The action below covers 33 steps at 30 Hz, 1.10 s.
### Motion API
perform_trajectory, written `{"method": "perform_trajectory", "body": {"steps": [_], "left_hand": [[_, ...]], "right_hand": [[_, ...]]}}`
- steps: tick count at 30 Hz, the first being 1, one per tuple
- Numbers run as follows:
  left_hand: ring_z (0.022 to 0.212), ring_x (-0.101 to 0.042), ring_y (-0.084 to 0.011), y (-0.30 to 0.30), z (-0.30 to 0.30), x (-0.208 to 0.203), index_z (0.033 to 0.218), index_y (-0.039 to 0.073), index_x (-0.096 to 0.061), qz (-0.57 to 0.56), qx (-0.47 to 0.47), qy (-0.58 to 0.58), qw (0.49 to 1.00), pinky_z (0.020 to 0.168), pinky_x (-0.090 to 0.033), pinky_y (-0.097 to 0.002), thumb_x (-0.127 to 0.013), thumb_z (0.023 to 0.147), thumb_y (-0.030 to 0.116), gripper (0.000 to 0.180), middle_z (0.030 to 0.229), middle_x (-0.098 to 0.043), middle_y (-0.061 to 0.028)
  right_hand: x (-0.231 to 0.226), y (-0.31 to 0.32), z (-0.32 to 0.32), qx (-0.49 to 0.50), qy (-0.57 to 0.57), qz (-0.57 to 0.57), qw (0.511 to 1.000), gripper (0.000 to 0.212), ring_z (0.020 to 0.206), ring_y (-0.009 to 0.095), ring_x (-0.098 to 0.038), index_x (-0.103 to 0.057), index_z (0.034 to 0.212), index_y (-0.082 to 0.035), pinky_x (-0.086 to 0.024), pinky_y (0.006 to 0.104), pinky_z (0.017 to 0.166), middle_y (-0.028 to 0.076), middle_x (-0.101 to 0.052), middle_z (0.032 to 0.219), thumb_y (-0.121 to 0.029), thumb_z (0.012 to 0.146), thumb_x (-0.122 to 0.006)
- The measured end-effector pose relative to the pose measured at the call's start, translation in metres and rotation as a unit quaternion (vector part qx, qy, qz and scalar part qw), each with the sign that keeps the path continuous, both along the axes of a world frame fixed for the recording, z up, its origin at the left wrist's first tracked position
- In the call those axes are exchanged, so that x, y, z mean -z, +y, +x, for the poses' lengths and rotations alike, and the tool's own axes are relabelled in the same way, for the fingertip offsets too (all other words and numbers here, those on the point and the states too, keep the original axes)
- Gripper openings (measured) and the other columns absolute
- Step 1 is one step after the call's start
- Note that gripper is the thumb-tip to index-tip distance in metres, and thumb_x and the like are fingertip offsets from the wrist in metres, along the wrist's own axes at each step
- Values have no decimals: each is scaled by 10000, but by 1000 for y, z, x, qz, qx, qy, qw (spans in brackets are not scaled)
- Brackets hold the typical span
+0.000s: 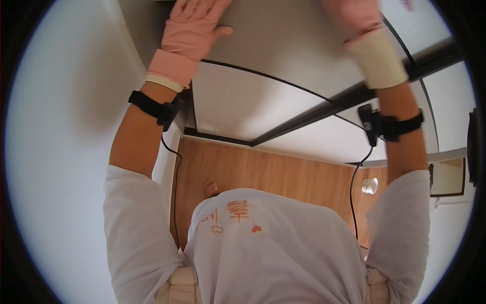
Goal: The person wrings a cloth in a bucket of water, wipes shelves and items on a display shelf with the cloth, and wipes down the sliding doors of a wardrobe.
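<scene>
My left hand (195, 28), in a pink rubber glove with a folded-back cuff, reaches up to the top edge of the view. Its fingers lie extended with the thumb apart, over the left side of a grey panel (268, 35) on a tall cabinet front. My right hand (354, 14) is over the right part of that panel, in a pink glove with a cream cuff (378, 58). Motion smears it and the top edge cuts off its fingers. Nothing shows in the left hand; what the right one may hold is hidden.
Below the grey panel are pale cabinet panels (253, 101) with dark frame strips (298, 119). A white wall (66, 126) rises close on my left. Wood-look floor (268, 167) lies underneath, with a small white object (369, 186) on the right. Black cables (353, 202) hang from both wrist straps.
</scene>
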State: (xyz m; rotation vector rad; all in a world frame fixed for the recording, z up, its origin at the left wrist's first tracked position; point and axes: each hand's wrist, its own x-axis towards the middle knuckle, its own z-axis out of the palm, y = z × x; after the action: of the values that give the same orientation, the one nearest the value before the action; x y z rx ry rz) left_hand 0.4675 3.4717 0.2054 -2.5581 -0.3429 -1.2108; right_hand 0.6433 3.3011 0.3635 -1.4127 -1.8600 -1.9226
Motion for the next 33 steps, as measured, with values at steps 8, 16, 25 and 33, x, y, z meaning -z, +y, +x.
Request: {"method": "perform_trajectory", "body": {"steps": [8, 16, 25, 33], "left_hand": [[1383, -368, -269, 3, 12, -2, 1474, 166, -390, 25, 17, -65, 997, 1137, -283, -458, -731, 778, 397, 809, 1513, -392, -60], [1418, -313, -317, 35, -4, 12, 1479, 117, -353, 79, -70, -33, 994, 1153, -254, -459, -628, 882, 500, 761, 1535, -341, -132], [1393, -349, -345, -24, 28, 3, 1462, 56, -337, -20, -188, -8, 982, 1138, -305, -443, -607, 926, 441, 713, 1526, -329, -177], [1329, -401, -438, -250, 136, 6, 1340, -23, -494, -26, 98, -80, 992, 1091, -356, -493, -670, 889, 300, 582, 1446, -405, -271]], "right_hand": [[124, -128, 51, 106, 113, -360, 920, 459, 1212, 278, -518, -609, 1176, -183, -452, 421, 964, 4, -555, 1321, -45, 739, -633], [131, -280, 9, 143, 422, -294, 846, 311, 1106, 325, -567, -670, 1030, -142, -480, 428, 894, 82, -612, 1218, -54, 732, -672], [328, -548, -69, 135, 941, 47, 308, 339, 924, 219, -664, -639, 1119, -3, -540, 330, 784, 140, -685, 1029, 82, 796, -579], [386, -690, -133, 230, 932, 110, 256, 369, 913, 211, -641, -629, 1152, 1, -526, 317, 824, 112, -671, 1025, 34, 786, -602]]}}
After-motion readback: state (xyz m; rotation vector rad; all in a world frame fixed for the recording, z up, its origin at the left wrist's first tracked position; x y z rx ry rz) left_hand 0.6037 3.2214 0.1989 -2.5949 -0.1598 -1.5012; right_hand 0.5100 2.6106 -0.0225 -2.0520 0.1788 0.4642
